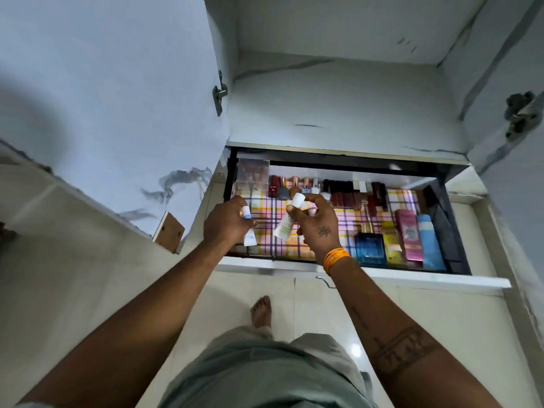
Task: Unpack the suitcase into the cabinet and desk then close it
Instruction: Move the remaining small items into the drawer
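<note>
**Two hands hold small tubes over an open cabinet drawer**

Seen from above, a person stands in front of a white cabinet (338,107) whose doors are swung open. On the far left, an open cabinet door (103,98) with grey marbling fills that side of the view. Below the bare shelf, a pulled-out drawer (450,231) lined with a plaid cloth (350,228) sits between the person's forearms.

The left hand (225,223) hovers over the left end of the drawer, its fingers curled around a small white tube with a blue cap (246,228). Just beside it, the right hand (316,225) grips a white tube (287,220), tilted, with its cap end pointing away toward the back of the drawer. An orange bangle (335,259) circles the right wrist.

Along the back of the drawer stands a row of small bottles (323,191), mostly dark red and black. At the right end lie a blue box (370,249), a yellow box (391,245), a pink tube (409,234) and a light blue tube (429,242), side by side.

Below, a bare foot (260,310) rests on the pale tiled floor (441,319).
</note>
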